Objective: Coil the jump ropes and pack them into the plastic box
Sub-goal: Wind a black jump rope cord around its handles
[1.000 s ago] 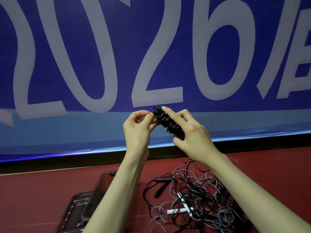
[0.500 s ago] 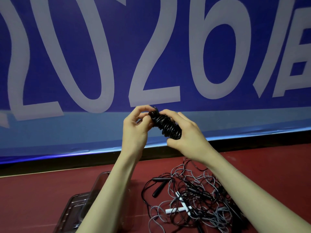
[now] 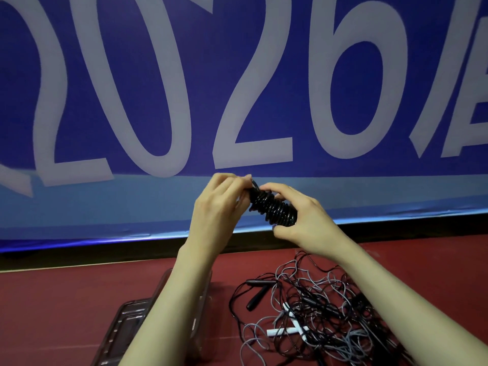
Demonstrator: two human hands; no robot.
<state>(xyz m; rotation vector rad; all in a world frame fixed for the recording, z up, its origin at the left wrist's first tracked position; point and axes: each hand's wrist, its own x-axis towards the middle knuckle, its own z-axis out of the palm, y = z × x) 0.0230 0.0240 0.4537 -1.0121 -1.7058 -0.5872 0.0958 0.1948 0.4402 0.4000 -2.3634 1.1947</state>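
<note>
Two forearms in view, both bare from the lower frame edge up to the wrist; no sleeve, cuff or glove visible on either. Left hand (image 3: 219, 204) bare: no ring, watch or band seen on the visible side. Right hand (image 3: 306, 220) bare likewise; wrist unadorned. Fingernails short where visible, unpainted as far as can be told. Both arms slender. No markings or tape on either forearm.
</note>
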